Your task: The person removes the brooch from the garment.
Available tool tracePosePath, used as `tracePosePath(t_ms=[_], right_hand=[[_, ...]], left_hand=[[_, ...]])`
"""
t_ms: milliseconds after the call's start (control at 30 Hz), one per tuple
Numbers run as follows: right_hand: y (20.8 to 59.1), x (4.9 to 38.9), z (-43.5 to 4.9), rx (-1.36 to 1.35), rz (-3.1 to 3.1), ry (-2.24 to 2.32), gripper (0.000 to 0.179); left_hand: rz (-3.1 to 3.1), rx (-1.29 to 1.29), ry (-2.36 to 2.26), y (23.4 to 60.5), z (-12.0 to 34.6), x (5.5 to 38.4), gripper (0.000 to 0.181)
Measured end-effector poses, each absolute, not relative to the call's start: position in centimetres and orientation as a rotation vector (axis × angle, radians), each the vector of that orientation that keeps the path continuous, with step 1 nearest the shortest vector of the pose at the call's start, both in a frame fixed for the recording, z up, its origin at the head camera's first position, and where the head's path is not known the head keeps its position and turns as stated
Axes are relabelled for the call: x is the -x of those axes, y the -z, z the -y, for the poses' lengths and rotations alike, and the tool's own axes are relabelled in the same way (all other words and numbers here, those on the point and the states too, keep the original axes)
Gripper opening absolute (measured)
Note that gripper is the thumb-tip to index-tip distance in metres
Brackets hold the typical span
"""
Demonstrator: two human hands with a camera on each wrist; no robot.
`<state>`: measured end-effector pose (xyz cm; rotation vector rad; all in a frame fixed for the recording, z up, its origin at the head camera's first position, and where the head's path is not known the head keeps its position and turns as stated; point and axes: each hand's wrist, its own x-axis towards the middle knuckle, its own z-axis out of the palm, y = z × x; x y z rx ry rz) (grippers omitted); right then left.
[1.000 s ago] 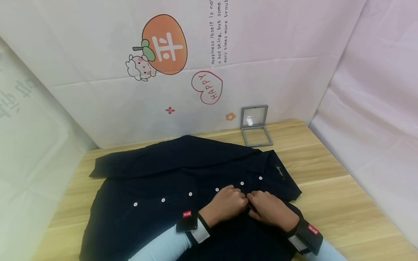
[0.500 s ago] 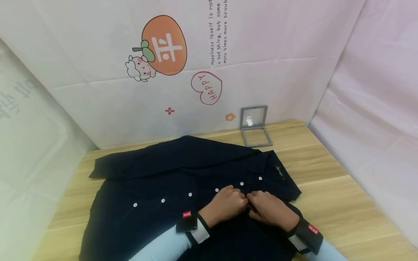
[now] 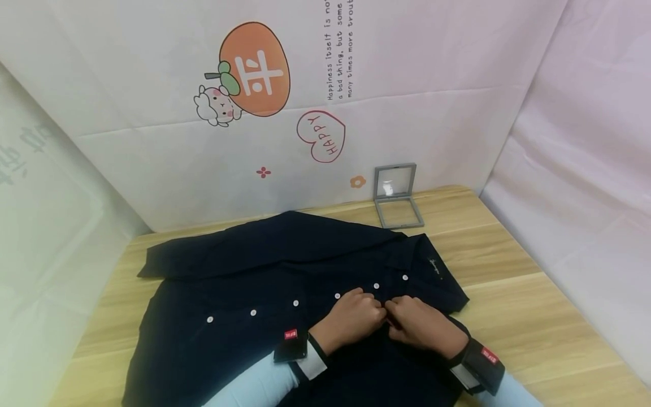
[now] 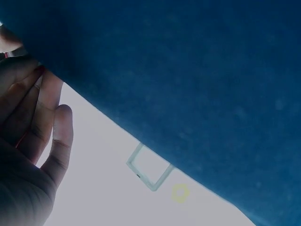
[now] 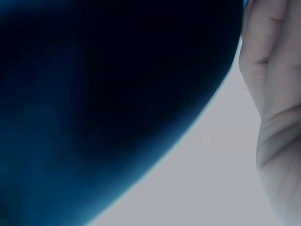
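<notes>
So in the head view there's a navy shirt [image 3: 244, 345] spread out across the table [image 3: 524, 249], and it takes up most of the near side. It's really dark, close to black in the folds, pretty smooth, and lies sideways with a row of six white buttons [image 3: 296, 303] climbing slightly toward the right of the view. One long sleeve [image 3: 274, 240] lies across the far side, and there's some pale squiggly lettering [image 3: 435, 267] over at the right end, too small for me to read.

Left hand [image 3: 353, 316] and right hand [image 3: 424, 328] are down on the shirt just below the buttons, knuckles up, practically meeting. Both grips look closed up with fingers curled in on the fabric, though the fingertips themselves are tucked out of sight. A hinged grey frame [image 3: 394, 198] stands propped wide at the back of the table, just beyond the shirt, near the white backdrop [image 3: 447, 56].

Left wrist view: the shirt fills most of it, reading as a brighter, grainy blue with a clean diagonal edge. The fingers bend in to that edge and pinch it, with the little finger sticking out loose.

Right wrist view: shirt again, black fading to teal, blurry, with a curved edge. Only part of the hand shows at the side, so I can't tell the grip from this one.
</notes>
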<state>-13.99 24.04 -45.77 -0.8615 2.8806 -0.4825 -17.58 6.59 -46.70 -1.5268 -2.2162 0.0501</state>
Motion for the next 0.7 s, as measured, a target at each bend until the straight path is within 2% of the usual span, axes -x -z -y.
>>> tracePosePath(t_ms=[500,700], right_hand=[[45.8,14.13,-24.45,0.886,-2.869,0.473,0.016],[45.42,14.28,-25.06,0.972,-2.868,0.444,0.012]], left_hand=[[2.23,1.524,-0.04,46.86,-6.62,17.66,0.025],[2.246,1.522,-0.054,46.82,-6.46,17.81,0.026]])
